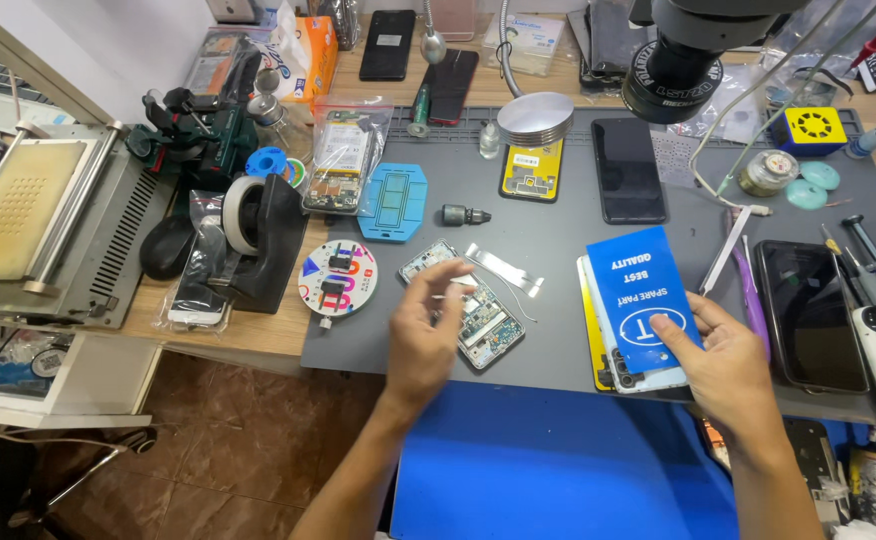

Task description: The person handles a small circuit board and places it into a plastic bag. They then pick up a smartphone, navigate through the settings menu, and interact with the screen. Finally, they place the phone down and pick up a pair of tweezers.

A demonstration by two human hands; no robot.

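I look down on a grey mat [558, 250] covering a wooden bench, brown tiles below. My left hand [426, 335] hovers loose-fingered over the opened phone [478, 310] at centre, clasping nothing I can see. My right hand [723, 365], at four o'clock, presses the blue card [638, 290] onto a stack. I count two dark phones [628, 170] at twelve o'clock and one tape dispenser [258, 235] at nine.

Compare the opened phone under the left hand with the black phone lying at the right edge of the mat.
The opened phone shows bare circuitry, while the black phone shows a dark glass face. The opened phone lies tilted, partly covered by the left hand; the black phone lies nearly straight and untouched. Both lie flat on the grey mat.
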